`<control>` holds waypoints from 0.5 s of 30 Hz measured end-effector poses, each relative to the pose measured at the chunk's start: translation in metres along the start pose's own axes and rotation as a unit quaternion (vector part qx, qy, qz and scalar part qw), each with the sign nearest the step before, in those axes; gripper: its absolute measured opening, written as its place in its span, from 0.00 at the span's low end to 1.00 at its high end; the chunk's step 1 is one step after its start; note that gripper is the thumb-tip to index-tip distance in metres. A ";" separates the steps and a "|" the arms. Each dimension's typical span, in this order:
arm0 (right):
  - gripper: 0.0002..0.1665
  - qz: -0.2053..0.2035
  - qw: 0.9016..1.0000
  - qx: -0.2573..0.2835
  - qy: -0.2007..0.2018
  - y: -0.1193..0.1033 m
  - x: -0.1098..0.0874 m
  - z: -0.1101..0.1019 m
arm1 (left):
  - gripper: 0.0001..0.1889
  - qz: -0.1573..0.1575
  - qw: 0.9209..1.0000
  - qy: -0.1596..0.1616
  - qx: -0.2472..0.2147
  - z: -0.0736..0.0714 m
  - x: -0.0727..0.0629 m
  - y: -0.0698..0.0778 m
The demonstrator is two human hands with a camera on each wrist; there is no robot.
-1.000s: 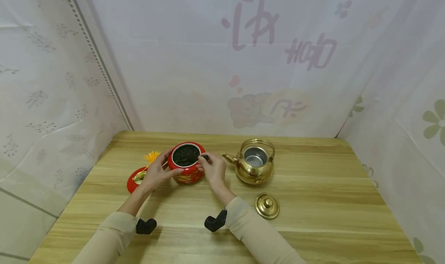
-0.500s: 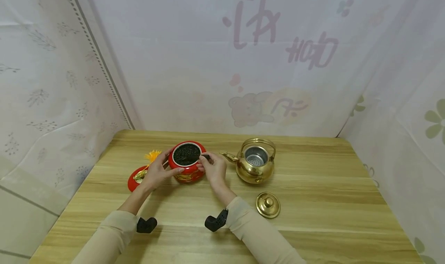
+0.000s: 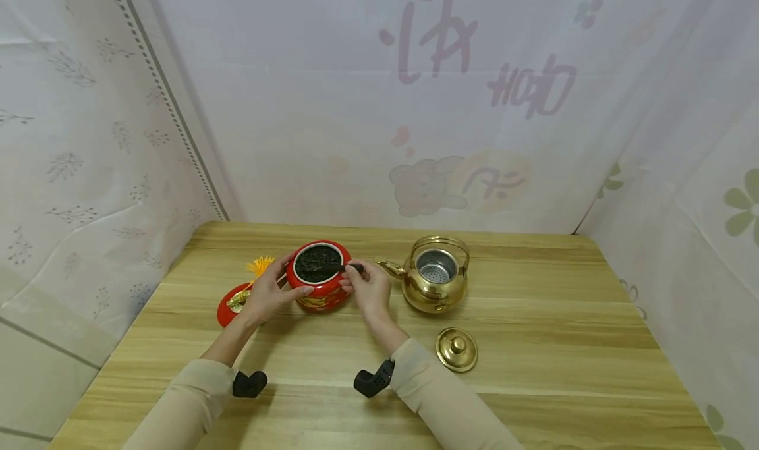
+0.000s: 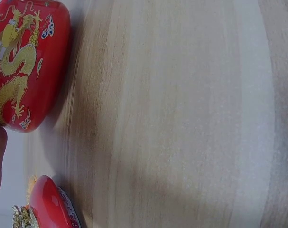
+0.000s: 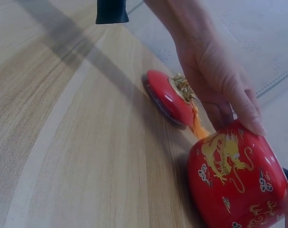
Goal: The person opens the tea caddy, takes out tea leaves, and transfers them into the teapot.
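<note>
A red tea jar (image 3: 320,298) with a gold dragon and a white rim holds dark loose tea leaves (image 3: 313,260). My left hand (image 3: 269,298) grips its left side, thumb near the front and fingers behind; the right wrist view shows that thumb on the jar's shoulder. Between thumb and fingertips my right hand (image 3: 371,293) pinches a dark tea scoop (image 3: 333,268) lying across the right rim, its tip among the leaves. The red jar lid (image 3: 228,305), with gold knob and orange tassel (image 3: 259,266), lies left of the jar, partly behind my left hand.
Right of my right hand stands a brass teapot (image 3: 433,296), uncovered, with a perforated metal strainer (image 3: 437,269) inside. Its spout (image 3: 390,269) points at that hand. The brass lid (image 3: 456,349) lies in front of it on the wooden table (image 3: 551,344). Patterned curtains (image 3: 332,107) surround the table.
My right hand has moved slightly right, drawing the scoop back so more of its dark shaft shows over the leaves. The left hand and jar stay nearly still.
</note>
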State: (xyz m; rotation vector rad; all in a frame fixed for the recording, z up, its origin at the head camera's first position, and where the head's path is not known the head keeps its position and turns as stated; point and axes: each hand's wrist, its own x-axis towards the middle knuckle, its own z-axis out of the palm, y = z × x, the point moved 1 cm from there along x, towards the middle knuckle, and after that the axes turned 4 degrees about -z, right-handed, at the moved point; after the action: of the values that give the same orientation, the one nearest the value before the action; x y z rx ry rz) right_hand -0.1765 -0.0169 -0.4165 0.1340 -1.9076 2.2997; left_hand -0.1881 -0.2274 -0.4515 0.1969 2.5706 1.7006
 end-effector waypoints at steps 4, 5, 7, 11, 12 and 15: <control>0.13 -0.004 1.000 0.013 0.001 0.001 -0.001 -0.002 | 0.45 -0.002 1.000 0.000 0.002 0.000 0.000 0.000; 0.13 -0.005 1.000 0.015 0.003 0.001 -0.001 -0.002 | 0.45 -0.002 1.000 0.000 0.002 0.000 0.000 0.000; 0.13 -0.004 1.000 0.017 0.004 0.001 -0.002 -0.003 | 0.45 -0.003 1.000 0.001 0.003 0.000 0.000 0.001; 0.13 0.000 1.000 0.020 0.002 0.000 -0.002 -0.003 | 0.45 -0.004 1.000 0.002 0.005 0.000 0.000 0.002; 0.13 0.000 1.000 0.019 0.001 -0.001 -0.003 -0.003 | 0.45 -0.005 1.000 0.003 0.005 0.000 -0.001 0.002; 0.14 -0.002 1.000 0.014 -0.006 -0.002 -0.002 -0.004 | 0.45 -0.003 1.000 0.004 0.010 0.000 -0.001 0.003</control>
State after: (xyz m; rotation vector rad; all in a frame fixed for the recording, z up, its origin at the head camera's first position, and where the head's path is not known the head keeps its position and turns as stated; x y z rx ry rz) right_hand -0.1735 -0.0131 -0.4152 0.1543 -1.8793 2.3278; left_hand -0.1871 -0.2269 -0.4487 0.1837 2.5929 1.6771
